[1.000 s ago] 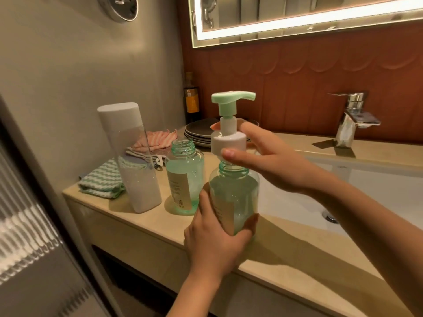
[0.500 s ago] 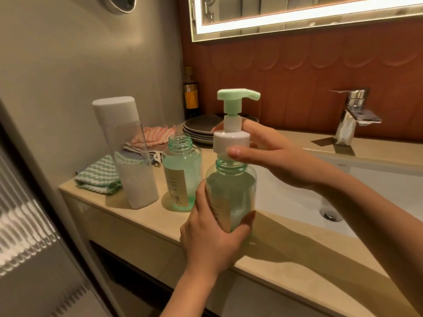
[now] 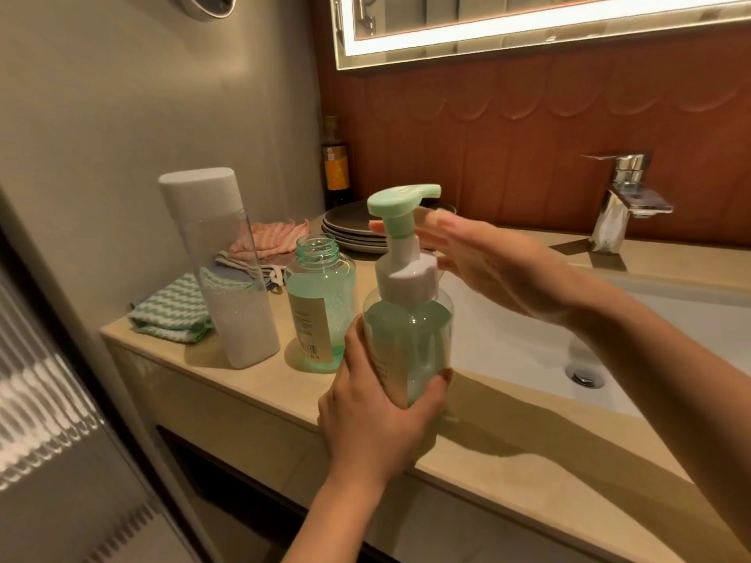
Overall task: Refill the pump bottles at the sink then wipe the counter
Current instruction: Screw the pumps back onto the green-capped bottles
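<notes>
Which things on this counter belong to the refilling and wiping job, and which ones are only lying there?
For the job: pump bottle, gripped by the left hand, with the right hand open beside it; capless green bottle; tall white-capped container; green striped cloth, probably for wiping.
Just lying about: stack of dark plates; dark bottle with yellow label in the corner.

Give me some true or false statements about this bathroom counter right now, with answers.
1. The left hand holds the pump bottle by its body. True.
2. The green bottle beside it wears a pump. False: its neck is open.
3. Water runs from the faucet. False: no stream shows.
4. Dark plates sit stacked behind the bottles. True.
5. The right hand grips the pump bottle too. False: its fingers are straight, beside the pump.
</notes>
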Demonstrator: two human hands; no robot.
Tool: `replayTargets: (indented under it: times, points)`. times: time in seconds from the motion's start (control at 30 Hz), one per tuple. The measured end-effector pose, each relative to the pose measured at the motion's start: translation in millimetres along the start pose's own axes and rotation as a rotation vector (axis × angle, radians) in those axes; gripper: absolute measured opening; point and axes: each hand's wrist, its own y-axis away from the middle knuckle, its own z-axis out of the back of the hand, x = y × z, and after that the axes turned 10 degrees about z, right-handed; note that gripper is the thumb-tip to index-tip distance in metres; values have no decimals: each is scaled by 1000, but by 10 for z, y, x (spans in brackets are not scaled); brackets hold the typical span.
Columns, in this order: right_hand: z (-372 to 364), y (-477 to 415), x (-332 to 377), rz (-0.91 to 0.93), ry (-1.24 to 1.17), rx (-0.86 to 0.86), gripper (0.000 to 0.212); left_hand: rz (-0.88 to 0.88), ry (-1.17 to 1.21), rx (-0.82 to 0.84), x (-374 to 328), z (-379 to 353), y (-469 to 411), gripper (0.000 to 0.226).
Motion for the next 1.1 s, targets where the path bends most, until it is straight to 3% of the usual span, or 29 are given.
replayTargets:
  times: [0.1,0.27,0.4,0.57,0.7,0.77,0.93,1.1]
  points:
    - [-3,54,-16,50,22,-20,28,-9,15,-17,-12,1,1,104]
    - [24,47,-31,148,291,-179,29,-11,14,-30,-14,-11,0,104]
    - [18,44,18,210,428,-210,27,-4,12,-26,-17,-9,4,104]
    - [50,51,12,236,372,-342,24,0,16,-29,-25,-8,6,105]
    - [14,46,60,122,272,-113,17,7,9,-18,-16,-8,-3,105]
    - [-41,41,52,51,351,-16,28,15,8,-11,-16,-5,-3,108]
    - [-103,27,46,99,439,-51,37,8,-1,-9,-23,-4,2,108]
    - [-85,21,56,152,301,-115,35,0,0,-26,-2,-13,-5,103]
